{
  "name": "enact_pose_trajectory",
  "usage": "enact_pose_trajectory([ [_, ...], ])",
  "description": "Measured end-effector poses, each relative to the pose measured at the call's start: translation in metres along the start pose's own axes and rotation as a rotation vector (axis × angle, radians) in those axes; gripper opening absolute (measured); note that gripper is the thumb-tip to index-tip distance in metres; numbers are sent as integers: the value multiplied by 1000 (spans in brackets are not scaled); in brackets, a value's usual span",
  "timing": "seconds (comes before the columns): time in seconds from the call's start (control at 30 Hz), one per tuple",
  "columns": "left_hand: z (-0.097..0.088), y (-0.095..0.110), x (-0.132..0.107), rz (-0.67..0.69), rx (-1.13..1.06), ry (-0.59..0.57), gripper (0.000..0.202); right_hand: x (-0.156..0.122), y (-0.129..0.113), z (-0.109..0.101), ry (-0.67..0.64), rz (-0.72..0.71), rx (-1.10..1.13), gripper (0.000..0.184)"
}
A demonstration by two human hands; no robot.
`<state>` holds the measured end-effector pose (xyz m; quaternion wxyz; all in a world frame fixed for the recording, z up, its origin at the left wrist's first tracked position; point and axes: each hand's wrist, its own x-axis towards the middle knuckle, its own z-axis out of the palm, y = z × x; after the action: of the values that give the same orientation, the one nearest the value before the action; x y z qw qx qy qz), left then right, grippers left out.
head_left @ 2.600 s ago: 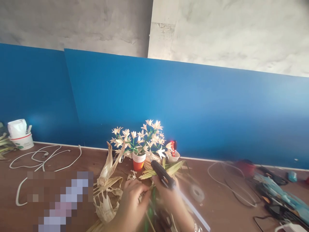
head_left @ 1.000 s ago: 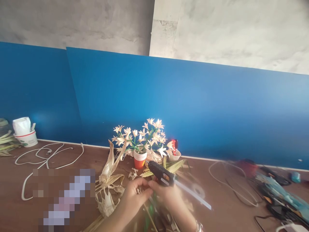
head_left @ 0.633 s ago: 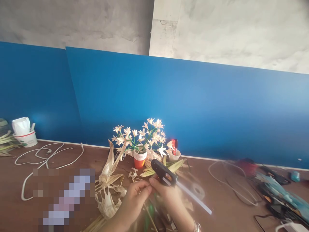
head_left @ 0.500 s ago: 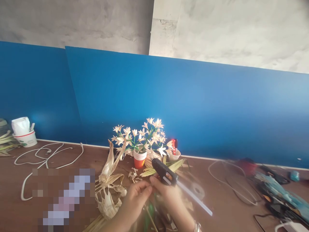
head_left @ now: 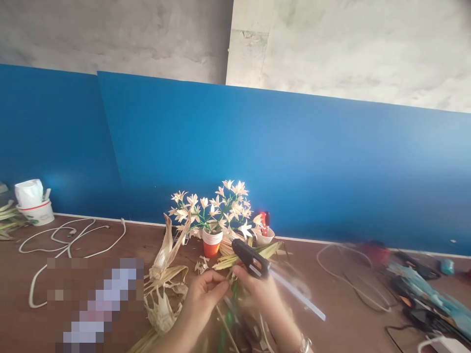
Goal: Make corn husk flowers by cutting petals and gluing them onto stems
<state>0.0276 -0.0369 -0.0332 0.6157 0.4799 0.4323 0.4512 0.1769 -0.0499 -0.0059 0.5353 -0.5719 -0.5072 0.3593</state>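
Note:
My right hand is wrapped round a black glue gun, whose nozzle points up and left. A long translucent glue stick juts from its back end. Close by, my left hand is pinched closed at thumb and forefinger; what lies between the fingertips is too small to make out. Just beyond both hands stands a stack of red and white paper cups bearing pale flowers on green stems. Dry corn husks lie left of my left hand. Green and dark items below the hands are blurred.
A white cable curls over the brown table at left, near a white bowl. Behind the flowers stands a small cup holding a red item. Wires and tangled tools lie at right, before a blue panel.
My hands have drawn slightly apart at the fingertips. The glue gun has shifted slightly upward, and its glue stick's rear end has risen a little.

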Motion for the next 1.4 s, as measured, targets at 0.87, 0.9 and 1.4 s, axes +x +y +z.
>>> enact_pose_trajectory([
  [0.87,-14,20,8,93,75,257,34,1,16,5,-76,-320,-528,27],
  [0.9,-14,20,8,96,78,259,34,0,15,5,-90,-316,-531,27],
  [1.4,-15,16,10,129,107,258,31,1,19,4,-101,-309,-516,24],
])
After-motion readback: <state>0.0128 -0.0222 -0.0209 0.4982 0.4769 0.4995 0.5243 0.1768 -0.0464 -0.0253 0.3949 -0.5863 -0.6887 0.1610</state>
